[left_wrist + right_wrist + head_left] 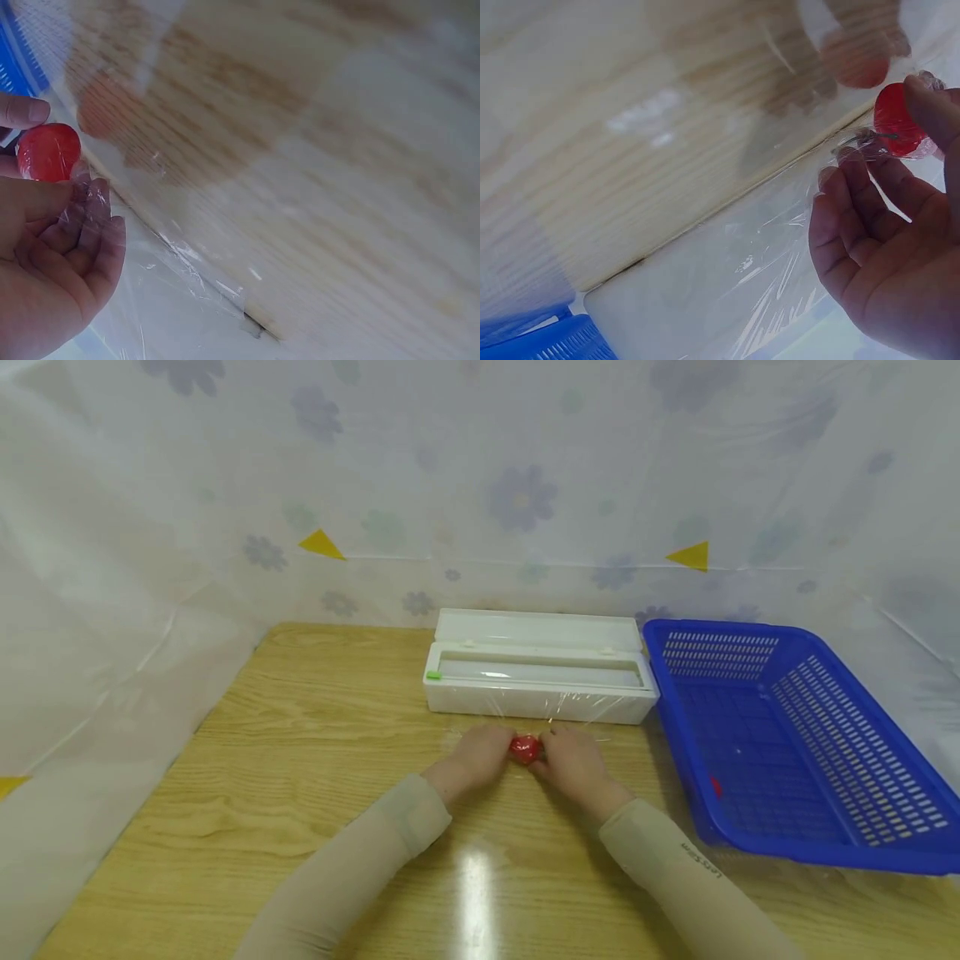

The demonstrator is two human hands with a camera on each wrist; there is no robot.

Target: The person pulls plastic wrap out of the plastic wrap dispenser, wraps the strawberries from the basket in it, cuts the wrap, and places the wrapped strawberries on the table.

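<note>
A small red fruit (525, 748) wrapped in clear cling film is held between both hands, low over the table. The right wrist view shows a thin green stem on the red fruit (897, 120). My left hand (483, 755) grips its left side, thumb at its edge and fingers curled under the film. From the right, my right hand (576, 762) pinches it, with the thumb over the red skin and film across the fingers. The cling film (769, 307) stretches from the hands to a white dispenser box (540, 703), its lid (536, 628) raised.
A green slider (433, 676) sits at the left end of the dispenser. To the right stands a blue plastic basket (678, 727), with something red (716, 787) showing at its near left side. A flowered sheet (450, 485) hangs behind the wooden table (300, 760).
</note>
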